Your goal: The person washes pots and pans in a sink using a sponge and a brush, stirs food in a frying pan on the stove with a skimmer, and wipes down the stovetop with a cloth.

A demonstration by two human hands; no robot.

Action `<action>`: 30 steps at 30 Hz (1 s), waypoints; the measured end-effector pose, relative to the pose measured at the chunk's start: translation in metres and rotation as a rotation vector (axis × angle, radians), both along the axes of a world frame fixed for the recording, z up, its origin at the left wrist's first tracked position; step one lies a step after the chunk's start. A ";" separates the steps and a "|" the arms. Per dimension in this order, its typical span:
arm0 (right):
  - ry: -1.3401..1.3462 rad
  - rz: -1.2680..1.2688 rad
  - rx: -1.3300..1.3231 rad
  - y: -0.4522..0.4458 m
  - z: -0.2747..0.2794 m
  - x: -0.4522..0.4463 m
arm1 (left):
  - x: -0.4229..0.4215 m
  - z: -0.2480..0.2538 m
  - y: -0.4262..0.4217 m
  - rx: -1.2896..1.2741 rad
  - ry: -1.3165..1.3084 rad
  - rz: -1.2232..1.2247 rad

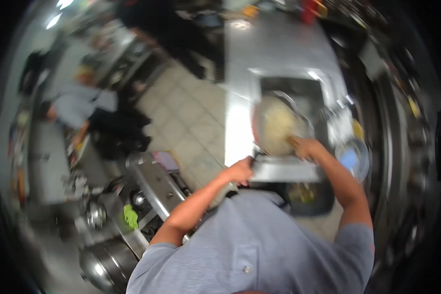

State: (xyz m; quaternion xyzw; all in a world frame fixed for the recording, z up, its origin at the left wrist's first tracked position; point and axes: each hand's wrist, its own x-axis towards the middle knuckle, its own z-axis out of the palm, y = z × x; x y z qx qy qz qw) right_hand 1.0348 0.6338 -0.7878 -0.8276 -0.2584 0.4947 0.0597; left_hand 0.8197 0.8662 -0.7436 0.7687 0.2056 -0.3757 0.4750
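Note:
A round pan or bowl (263,128) with pale, whitish food (279,122) in it sits in the metal sink (291,84). My right hand (306,148) is closed around a brown wooden utensil (292,141), whose end reaches into the pale food. At the sink's front left corner, my left hand (240,171) has its fingers wrapped round a dark handle (252,161), which seems to belong to the pan; motion blur hides where it joins.
A metal counter (279,44) stretches ahead. Below the sink edge stands a dark bin (311,210) with scraps. A blue-filled bowl (350,159) lies right. Two people (85,105) are at the left and upper left. Large steel pots (108,264) stand lower left.

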 end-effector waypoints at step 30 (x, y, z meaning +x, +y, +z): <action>0.167 0.544 0.787 0.010 -0.034 0.007 | -0.012 0.011 -0.003 -0.073 0.042 0.154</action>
